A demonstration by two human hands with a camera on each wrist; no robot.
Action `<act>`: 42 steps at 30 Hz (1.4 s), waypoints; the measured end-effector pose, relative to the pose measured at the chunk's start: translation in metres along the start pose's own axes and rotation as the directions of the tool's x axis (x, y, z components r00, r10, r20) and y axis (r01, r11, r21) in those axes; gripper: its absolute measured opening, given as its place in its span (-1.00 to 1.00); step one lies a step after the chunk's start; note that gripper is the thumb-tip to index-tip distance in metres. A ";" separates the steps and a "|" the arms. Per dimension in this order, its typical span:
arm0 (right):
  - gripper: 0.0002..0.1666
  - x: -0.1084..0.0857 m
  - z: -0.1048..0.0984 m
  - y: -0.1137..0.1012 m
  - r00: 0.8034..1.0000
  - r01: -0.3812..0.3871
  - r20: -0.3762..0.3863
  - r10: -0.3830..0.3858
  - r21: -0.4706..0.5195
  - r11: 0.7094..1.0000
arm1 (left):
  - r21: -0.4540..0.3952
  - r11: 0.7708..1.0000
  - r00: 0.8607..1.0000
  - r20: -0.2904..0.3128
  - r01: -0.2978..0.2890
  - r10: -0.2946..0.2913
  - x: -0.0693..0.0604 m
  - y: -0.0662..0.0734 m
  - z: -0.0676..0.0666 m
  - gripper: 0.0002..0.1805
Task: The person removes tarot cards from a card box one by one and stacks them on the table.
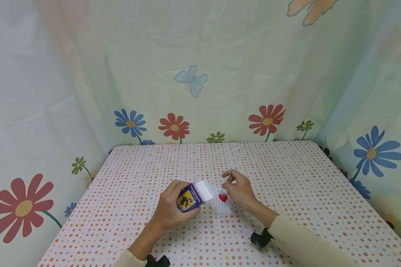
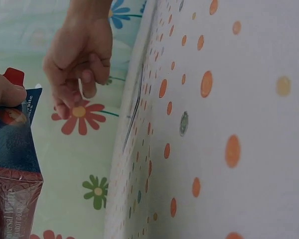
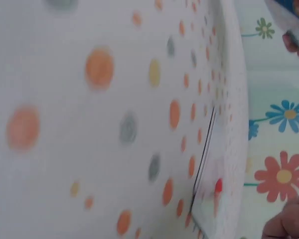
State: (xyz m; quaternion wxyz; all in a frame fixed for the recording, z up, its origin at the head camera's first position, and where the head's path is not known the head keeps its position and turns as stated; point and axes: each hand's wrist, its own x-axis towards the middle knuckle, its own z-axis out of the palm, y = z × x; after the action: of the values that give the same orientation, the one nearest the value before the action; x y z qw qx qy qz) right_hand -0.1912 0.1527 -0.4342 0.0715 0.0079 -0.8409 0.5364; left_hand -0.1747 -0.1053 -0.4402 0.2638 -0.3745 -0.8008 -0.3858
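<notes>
My left hand grips a dark blue tarot card box, with its thumb and fingers on opposite sides. The box is tilted to the right and its white end flap is up. In the left wrist view the box shows blue and red printed faces. A white tarot card with a red heart lies face up on the table, right of the box; whether others lie beneath it I cannot tell. My right hand hovers over the card's far right corner, fingers loosely curled, with nothing visible in them.
The table wears a white cloth with coloured dots. Behind and on both sides hang pale curtains printed with flowers and butterflies. A dark wrist device is strapped to the right forearm, and another to the left.
</notes>
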 end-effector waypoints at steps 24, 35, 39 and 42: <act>-0.83 -0.033 0.022 -0.049 0.975 0.204 0.041 -0.220 0.245 0.948 | -0.010 1.000 1.000 -0.001 -0.025 0.025 0.001 -0.003 0.002 -0.25; -0.81 -0.029 0.031 -0.046 0.969 0.116 0.188 -0.157 0.212 0.970 | -0.013 0.999 0.999 0.001 -0.035 0.035 0.001 -0.003 0.002 -0.28; -0.81 -0.028 0.033 -0.047 0.969 0.107 0.196 -0.149 0.209 0.972 | -0.019 0.999 0.999 0.000 -0.041 0.041 0.001 -0.003 0.002 -0.28; -0.81 -0.027 0.034 -0.047 0.968 0.108 0.201 -0.150 0.207 0.972 | -0.020 0.999 0.999 -0.001 -0.038 0.038 0.000 -0.003 0.002 -0.28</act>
State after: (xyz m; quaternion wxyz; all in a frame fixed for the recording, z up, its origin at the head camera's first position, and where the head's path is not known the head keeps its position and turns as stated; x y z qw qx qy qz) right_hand -0.1639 0.1008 -0.4095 0.0137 0.1279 -0.7849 0.6061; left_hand -0.1777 -0.1047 -0.4426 0.2678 -0.3923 -0.7895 -0.3886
